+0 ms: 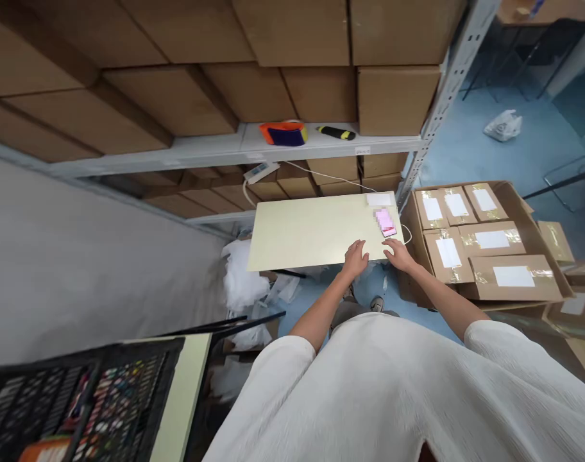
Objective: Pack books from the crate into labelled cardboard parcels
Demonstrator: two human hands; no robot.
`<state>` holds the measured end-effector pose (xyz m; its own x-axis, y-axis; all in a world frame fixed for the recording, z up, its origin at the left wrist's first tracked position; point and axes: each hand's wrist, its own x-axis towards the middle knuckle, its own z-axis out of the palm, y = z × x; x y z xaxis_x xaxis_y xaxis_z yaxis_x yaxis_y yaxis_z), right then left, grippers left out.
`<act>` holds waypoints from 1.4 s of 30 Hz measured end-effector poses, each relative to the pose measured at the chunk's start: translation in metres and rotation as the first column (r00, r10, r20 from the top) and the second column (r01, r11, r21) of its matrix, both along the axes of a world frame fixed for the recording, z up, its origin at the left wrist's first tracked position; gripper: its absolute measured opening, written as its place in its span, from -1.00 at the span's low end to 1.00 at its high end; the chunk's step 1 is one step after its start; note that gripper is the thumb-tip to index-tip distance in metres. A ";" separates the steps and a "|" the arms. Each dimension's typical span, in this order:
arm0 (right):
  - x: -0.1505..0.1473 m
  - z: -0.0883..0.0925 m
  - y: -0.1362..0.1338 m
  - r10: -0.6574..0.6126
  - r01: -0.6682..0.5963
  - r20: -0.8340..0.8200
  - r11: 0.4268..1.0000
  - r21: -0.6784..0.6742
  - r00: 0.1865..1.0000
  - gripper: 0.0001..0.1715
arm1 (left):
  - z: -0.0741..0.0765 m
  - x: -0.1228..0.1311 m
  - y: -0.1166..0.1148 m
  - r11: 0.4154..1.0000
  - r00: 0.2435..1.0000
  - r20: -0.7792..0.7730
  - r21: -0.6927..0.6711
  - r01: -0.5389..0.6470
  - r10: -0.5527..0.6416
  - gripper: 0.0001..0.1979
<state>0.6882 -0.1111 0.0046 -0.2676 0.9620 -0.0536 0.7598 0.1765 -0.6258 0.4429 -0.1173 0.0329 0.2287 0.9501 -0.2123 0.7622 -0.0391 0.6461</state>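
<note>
My left hand point(356, 258) is at the near edge of a pale cream tabletop point(306, 231), fingers stretched out and thumb apart, with nothing visible in it. A short way to its right, my right hand point(398, 253) is over the same edge, its fingers also extended and holding nothing I can see. Just beyond the right hand lies a phone point(385, 222) with a blurred pink screen. Behind the phone, a stack or sheet of white paper labels point(380, 199) sits near the back right corner of the tabletop.
A metal shelf point(215, 151) of cardboard boxes stands behind, holding an orange-and-blue item point(283, 133) and a black-and-yellow tool point(336, 133). A power strip point(261, 172) hangs below. Right is a large carton point(528, 237) of labelled boxes; left are white packing material point(244, 276) and a black crate point(93, 391).
</note>
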 end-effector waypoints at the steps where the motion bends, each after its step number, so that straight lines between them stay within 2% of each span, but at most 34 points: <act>1: -0.009 0.000 0.001 0.034 -0.034 0.003 0.999 -0.003 0.999 -0.52 | 0.000 -0.009 -0.007 1.000 1.000 0.001 0.002 -0.030 0.030 -0.40; 5: -0.053 0.002 0.009 0.178 -0.178 0.014 0.984 0.008 0.984 -0.52 | 0.006 -0.050 -0.032 0.987 0.987 0.014 0.007 -0.161 0.161 -0.41; 8: -0.096 0.008 0.015 0.287 -0.287 0.018 0.958 0.024 0.958 -0.53 | 0.014 -0.087 -0.051 0.959 0.959 0.027 0.012 -0.282 0.282 -0.41; 11: -0.153 0.016 0.018 0.404 -0.404 0.010 0.914 0.045 0.915 -0.52 | 0.020 -0.133 -0.075 0.917 0.918 0.043 0.035 -0.397 0.395 -0.41; 14: -0.223 0.026 0.012 0.512 -0.511 -0.014 0.857 0.065 0.859 -0.50 | 0.024 -0.188 -0.106 0.869 0.871 0.058 0.063 -0.491 0.488 -0.39; 17: -0.298 0.034 -0.006 0.598 -0.595 -0.034 0.800 0.078 0.800 -0.49 | 0.028 -0.248 -0.144 0.815 0.819 0.067 0.084 -0.574 0.570 -0.37; 21: -0.396 0.036 -0.042 0.692 -0.686 -0.049 0.721 0.101 0.720 -0.48 | 0.033 -0.325 -0.200 0.734 0.740 0.067 0.095 -0.673 0.669 -0.38; 24: -0.463 0.036 -0.072 0.760 -0.752 -0.061 0.649 0.118 0.647 -0.48 | 0.036 -0.376 -0.244 0.668 0.676 0.066 0.109 -0.736 0.734 -0.39; 27: -0.527 0.038 -0.101 0.830 -0.821 -0.067 0.557 0.124 0.554 -0.48 | 0.038 -0.417 -0.290 0.577 0.589 0.077 0.138 -0.805 0.804 -0.40; 31: -0.607 0.047 -0.139 0.909 -0.899 -0.078 0.417 0.132 0.410 -0.50 | 0.041 -0.459 -0.347 0.415 0.432 0.094 0.157 -0.896 0.897 -0.42; 34: -0.658 0.055 -0.164 0.949 -0.937 -0.094 0.314 0.151 0.302 -0.50 | 0.043 -0.480 -0.380 0.313 0.331 0.105 0.162 -0.936 0.938 -0.43; 38: -0.720 0.067 -0.185 0.976 -0.962 -0.136 0.193 0.194 0.169 -0.49 | 0.046 -0.504 -0.408 0.214 0.244 0.127 0.210 -0.954 0.961 -0.44; 42: -0.789 0.083 -0.198 0.985 -0.966 -0.159 0.101 0.237 0.064 -0.50 | 0.056 -0.539 -0.421 0.131 0.178 0.130 0.308 -0.942 0.975 -0.47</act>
<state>-0.1006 -0.3089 0.0873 -0.9600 -0.1741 0.2195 -0.2784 0.6796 -0.6787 -0.0966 -0.5383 0.0890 -0.9146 0.3853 0.1227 0.3560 0.6233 0.6962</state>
